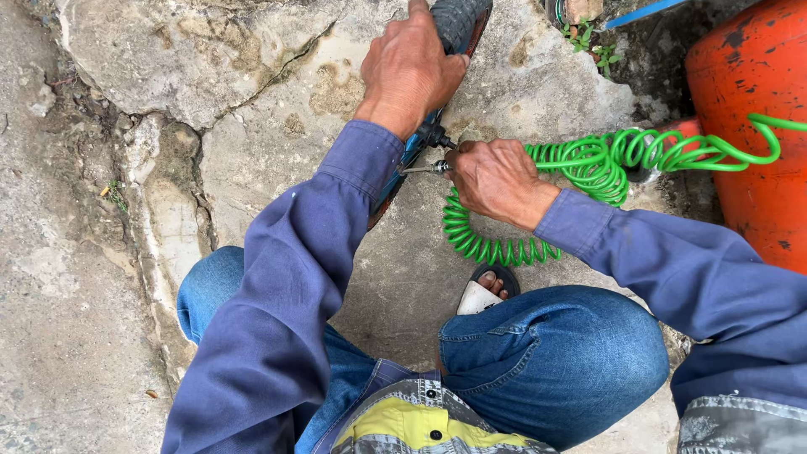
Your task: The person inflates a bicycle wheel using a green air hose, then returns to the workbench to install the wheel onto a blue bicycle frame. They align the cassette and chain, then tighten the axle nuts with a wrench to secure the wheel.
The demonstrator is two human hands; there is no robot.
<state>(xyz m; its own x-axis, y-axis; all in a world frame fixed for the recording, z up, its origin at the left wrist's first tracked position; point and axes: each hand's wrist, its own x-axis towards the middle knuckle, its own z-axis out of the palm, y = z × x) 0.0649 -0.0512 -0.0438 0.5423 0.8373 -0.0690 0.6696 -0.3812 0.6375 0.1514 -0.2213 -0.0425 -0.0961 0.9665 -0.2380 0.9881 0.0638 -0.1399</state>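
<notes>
Head view | left hand gripped blue air tool | right hand fingers pinched green coiled hose metal coupler at inlet, not yet seated.

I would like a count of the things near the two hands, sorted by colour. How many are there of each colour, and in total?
Green: 1, the coiled hose, its end held by the right hand.
Blue and black: 1, the tool gripped by the left hand.
Orange: 1, the tank.
White: 1, the sandal.
Total: 4
</notes>
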